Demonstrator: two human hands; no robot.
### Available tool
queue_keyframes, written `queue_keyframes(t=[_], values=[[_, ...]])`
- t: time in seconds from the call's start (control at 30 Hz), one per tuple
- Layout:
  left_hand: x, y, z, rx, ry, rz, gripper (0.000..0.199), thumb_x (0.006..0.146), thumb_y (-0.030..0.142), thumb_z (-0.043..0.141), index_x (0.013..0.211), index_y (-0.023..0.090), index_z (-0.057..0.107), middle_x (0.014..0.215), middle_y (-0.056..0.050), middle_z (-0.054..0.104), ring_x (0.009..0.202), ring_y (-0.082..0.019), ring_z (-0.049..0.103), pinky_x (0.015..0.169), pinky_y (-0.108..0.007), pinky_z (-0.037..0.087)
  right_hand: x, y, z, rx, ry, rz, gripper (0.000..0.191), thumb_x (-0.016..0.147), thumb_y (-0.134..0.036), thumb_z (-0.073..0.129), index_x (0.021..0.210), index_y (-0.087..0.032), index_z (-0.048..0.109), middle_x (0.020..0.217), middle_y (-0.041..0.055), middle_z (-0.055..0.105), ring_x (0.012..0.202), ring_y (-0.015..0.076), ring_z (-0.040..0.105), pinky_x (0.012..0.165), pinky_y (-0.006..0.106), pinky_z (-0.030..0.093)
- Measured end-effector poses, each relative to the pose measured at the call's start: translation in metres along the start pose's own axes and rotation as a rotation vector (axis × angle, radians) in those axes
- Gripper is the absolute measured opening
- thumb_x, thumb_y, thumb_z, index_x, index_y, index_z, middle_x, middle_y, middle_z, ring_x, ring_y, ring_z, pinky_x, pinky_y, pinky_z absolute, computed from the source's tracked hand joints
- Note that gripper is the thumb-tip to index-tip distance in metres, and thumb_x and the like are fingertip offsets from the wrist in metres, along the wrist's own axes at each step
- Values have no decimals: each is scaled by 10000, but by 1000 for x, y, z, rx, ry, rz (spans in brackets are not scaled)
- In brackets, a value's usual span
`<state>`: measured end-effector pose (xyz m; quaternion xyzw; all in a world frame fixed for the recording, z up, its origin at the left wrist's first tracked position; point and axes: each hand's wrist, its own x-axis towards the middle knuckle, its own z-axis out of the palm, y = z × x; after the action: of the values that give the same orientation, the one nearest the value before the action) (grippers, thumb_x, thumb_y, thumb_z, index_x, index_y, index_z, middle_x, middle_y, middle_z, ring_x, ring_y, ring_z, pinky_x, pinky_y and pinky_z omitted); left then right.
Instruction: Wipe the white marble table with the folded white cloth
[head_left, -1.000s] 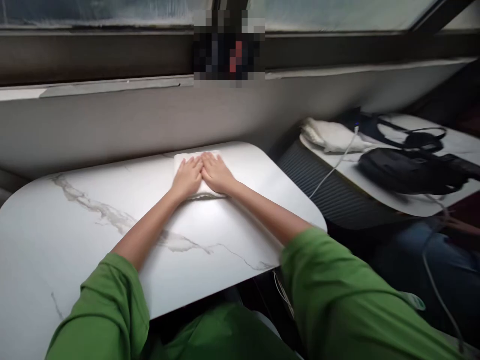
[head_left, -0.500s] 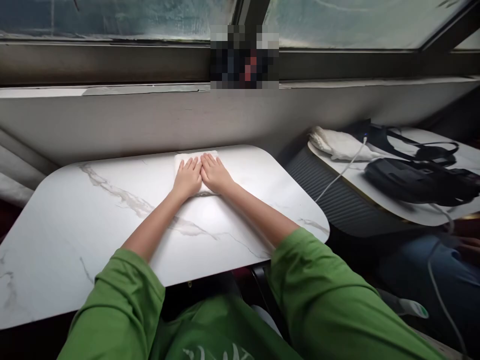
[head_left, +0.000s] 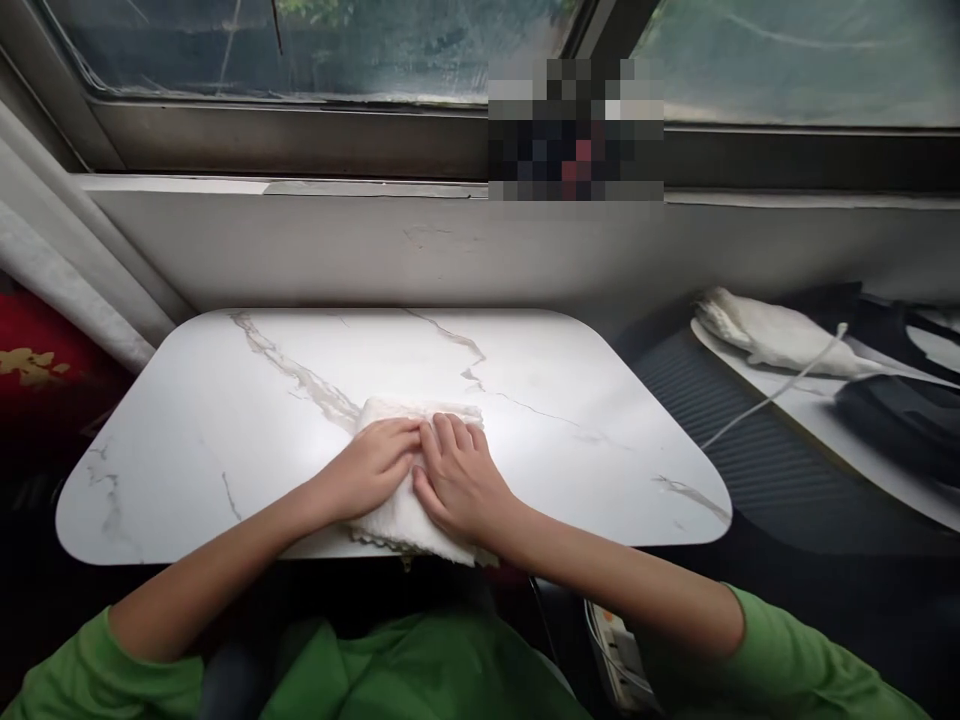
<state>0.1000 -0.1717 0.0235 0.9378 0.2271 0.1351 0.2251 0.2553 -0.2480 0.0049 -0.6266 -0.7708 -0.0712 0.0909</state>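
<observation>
A folded white cloth [head_left: 409, 520] lies on the white marbled table [head_left: 187, 430], its lower part reaching over the near edge. My left hand [head_left: 375, 465] rests on the cloth's left side, palm down, its fingers pointing right and lying close together. Beside it, my right hand [head_left: 461, 475] presses flat on the cloth with fingers stretched forward and the thumb apart. The fingertips of my left hand meet the fingers of my right hand near the middle of the cloth. Neither palm shows.
On the right, a second table [head_left: 795, 400] bears a white bag-like item [head_left: 787, 335] and a black bag [head_left: 900, 420]. A white cable [head_left: 776, 395] runs between the tables. A power strip [head_left: 619, 650] sits below. Windows [head_left: 337, 50] and a curtain [head_left: 67, 240] stand beyond.
Both hands and the cloth have moved from the table's far edge back to its near edge. My left hand has turned more sideways. The view has shifted left.
</observation>
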Motion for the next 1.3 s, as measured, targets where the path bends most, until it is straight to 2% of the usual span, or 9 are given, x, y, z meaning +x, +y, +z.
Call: queue_keyframes(t=[0.17,0.27,0.4,0.63,0.77,0.93,1.13,1.23,1.3], values=[[38,-54,-3,158,172,-188,412,945,190,327,1313,83,478,1413,-160,485,1370,-255,380,1156,-436,298,70,13,26,167,61,1,522,895,-311,383,1328,-30,463,1366,224,476,1268,325,366,1042,467,249],[68,-102,-14,215,178,-179,417,932,170,335,1317,74,462,1426,-162,473,1406,-257,319,1180,-437,237,123,22,42,203,79,42,491,894,-309,387,1307,-59,474,1357,206,489,1244,304,389,1042,450,237],[99,-153,-41,225,210,-140,369,906,153,359,1227,90,529,1327,-155,559,1324,-246,432,1139,-396,313,183,28,54,190,102,116,466,901,-303,397,1284,-54,490,1304,209,524,1202,309,424,1019,449,259],[119,-180,-56,262,333,-212,294,844,98,376,1030,157,596,1135,-114,651,1099,-234,572,993,-374,451,229,41,61,162,110,93,405,920,-311,407,1241,-96,527,1291,169,552,1175,287,466,1017,418,291],[116,-177,-56,198,295,-280,272,871,183,434,1098,181,583,1272,-82,615,1219,-226,517,1097,-399,360,224,42,60,174,90,80,450,955,-311,360,1324,-85,483,1405,174,483,1281,269,415,1080,410,254],[87,-149,-48,269,145,-299,447,995,262,230,1316,70,475,1486,-150,407,1417,-189,302,1188,-402,161,193,24,57,194,-10,49,533,956,-233,310,1451,-40,356,1532,189,320,1430,262,249,1155,426,171],[-14,-86,-34,302,4,-145,574,994,388,273,1447,37,307,1546,-171,281,1463,-221,169,1207,-439,79,95,-34,41,273,-108,-24,647,960,-339,294,1480,41,234,1559,265,164,1460,337,95,1157,530,154],[-68,-54,-30,271,-5,-58,554,987,406,312,1432,76,325,1546,-166,284,1467,-233,150,1208,-463,85,46,-54,26,342,-178,-158,728,965,-468,288,1508,2,168,1571,258,118,1466,333,44,1142,537,206],[-90,-43,-29,265,8,-65,519,987,370,325,1426,92,322,1544,-167,289,1468,-228,142,1207,-468,104,33,-64,20,352,-187,-233,736,961,-501,287,1523,-46,152,1574,237,142,1468,325,59,1128,538,238]])
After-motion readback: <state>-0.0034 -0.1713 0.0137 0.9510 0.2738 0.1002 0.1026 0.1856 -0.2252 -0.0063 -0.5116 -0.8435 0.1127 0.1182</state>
